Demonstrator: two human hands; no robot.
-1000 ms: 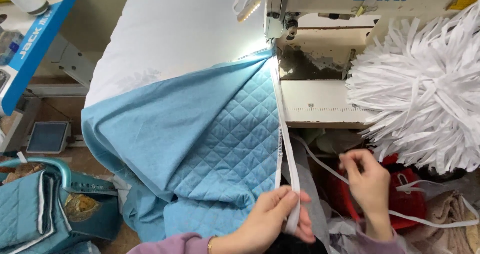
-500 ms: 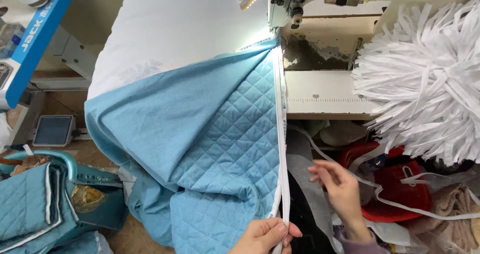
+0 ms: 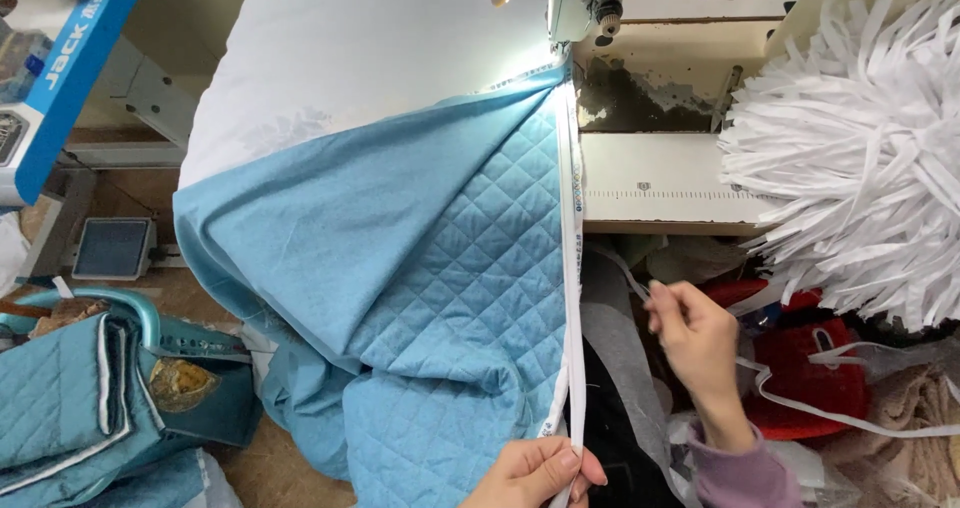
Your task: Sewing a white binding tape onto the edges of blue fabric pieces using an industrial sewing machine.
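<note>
A blue quilted fabric piece (image 3: pixel 470 298) hangs off the tabletop edge, one plain-faced flap folded over its diamond stitching. A white binding tape (image 3: pixel 571 268) runs straight along its right edge, taut from top to bottom.

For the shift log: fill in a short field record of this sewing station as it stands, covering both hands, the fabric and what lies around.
left hand: left hand pinches the white binding tape at the near end of the blue quilted fabric
right hand: right hand raised beside the fabric, fingers on a thin white strip
fabric: spread from the sewing machine toward the person, tape along its right edge
table: white table under the fabric
right side: heap of white strips, red cloth
lower left: stacked blue quilted pieces
</note>
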